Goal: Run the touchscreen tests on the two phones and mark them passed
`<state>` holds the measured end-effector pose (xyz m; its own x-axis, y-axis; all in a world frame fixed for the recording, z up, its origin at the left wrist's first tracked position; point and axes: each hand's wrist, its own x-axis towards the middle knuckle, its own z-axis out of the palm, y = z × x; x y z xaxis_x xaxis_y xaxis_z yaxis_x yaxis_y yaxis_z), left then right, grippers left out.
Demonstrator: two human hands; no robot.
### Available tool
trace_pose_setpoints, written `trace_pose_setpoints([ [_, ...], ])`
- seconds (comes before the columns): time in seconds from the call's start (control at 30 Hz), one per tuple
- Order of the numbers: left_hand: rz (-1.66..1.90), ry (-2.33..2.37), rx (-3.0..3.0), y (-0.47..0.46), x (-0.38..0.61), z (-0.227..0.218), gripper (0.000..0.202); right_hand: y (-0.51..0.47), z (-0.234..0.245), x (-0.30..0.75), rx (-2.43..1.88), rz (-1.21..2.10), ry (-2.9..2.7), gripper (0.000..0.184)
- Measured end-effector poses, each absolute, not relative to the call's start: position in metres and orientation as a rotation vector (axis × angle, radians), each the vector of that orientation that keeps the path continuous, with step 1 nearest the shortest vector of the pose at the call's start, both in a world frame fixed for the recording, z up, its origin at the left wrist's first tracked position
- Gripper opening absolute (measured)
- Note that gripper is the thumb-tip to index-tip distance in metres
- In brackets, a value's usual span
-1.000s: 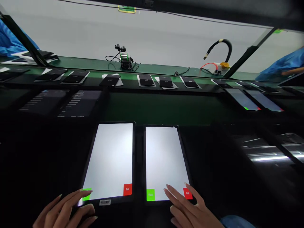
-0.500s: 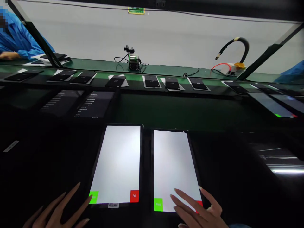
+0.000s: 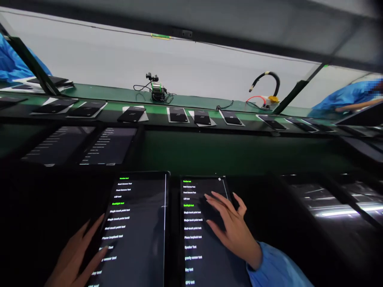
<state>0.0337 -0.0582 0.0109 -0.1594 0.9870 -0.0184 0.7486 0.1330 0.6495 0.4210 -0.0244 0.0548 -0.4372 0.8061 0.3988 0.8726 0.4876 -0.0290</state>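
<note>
Two tablets lie side by side in front of me, each with a dark screen listing tests in white and green text. My left hand (image 3: 79, 253) is at the lower left edge of the left tablet (image 3: 139, 235), fingers apart, one finger over the list near the speaker line. Over the upper part of the right tablet (image 3: 209, 263) is my right hand (image 3: 230, 223), its fingers spread and holding nothing. Whether its fingertips touch the glass I cannot tell. A blue sleeve (image 3: 275, 263) covers my right wrist.
Two more lit tablets, one a dark tablet (image 3: 109, 145), lie further back on the left. A row of black devices, such as this one (image 3: 178, 114), rests on white sheets along the ledge. Behind stand a small wired fixture (image 3: 157, 89) and a curved black hose (image 3: 273, 77). People in blue work at both sides.
Both screens have gone from white with green and red buttons to dark test lists. My right hand has moved up its tablet; my left hand has shifted slightly up. The camera view has tilted.
</note>
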Motion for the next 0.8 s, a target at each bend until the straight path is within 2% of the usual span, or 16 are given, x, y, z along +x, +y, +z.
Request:
trace_pose_setpoints([
  [0.13, 0.62, 1.945, 1.431, -0.025, 0.032, 0.014, 0.058, -0.01, 0.042, 0.425, -1.48, -0.209, -2.252, 0.043],
  [0.57, 0.751, 1.86, 1.384, -0.009, 0.03, 0.016, 0.053, -0.012, 0.039, 0.434, -1.256, -0.342, -2.396, 0.032],
  [0.8, 0.732, 1.855, 1.381, -0.008, 0.037, 0.019, 0.058, -0.009, 0.038, 0.44, -1.204, -0.35, -2.21, 0.025],
])
